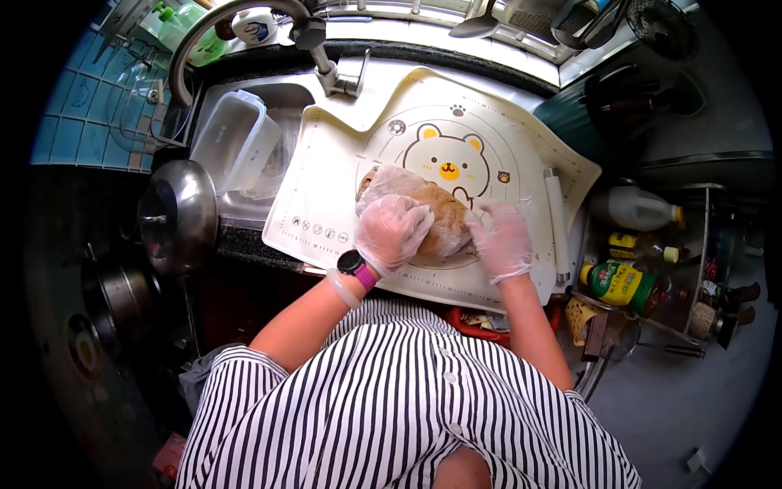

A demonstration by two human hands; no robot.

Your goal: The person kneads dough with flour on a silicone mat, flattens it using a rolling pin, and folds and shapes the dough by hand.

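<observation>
A brown loaf (446, 213), which looks like bread, lies on a cream mat (326, 138) printed with a bear. Whitish clear plastic wrap (397, 182) covers its left part. Both hands wear thin clear gloves. My left hand (393, 232) rests on the loaf's near left side, its fingers curled and pinched on the wrap. At the loaf's right end is my right hand (502, 238), fingers bent inward and seemingly pinching the edge of the wrap. The fingertips are partly hidden against the loaf.
A white rolling pin (557, 224) lies along the mat's right side. On the left, a clear plastic container (238, 143) sits in the sink beneath the faucet (338, 77). A metal lid (177, 216) stands beside it. Bottles (623, 285) fill a rack at the right.
</observation>
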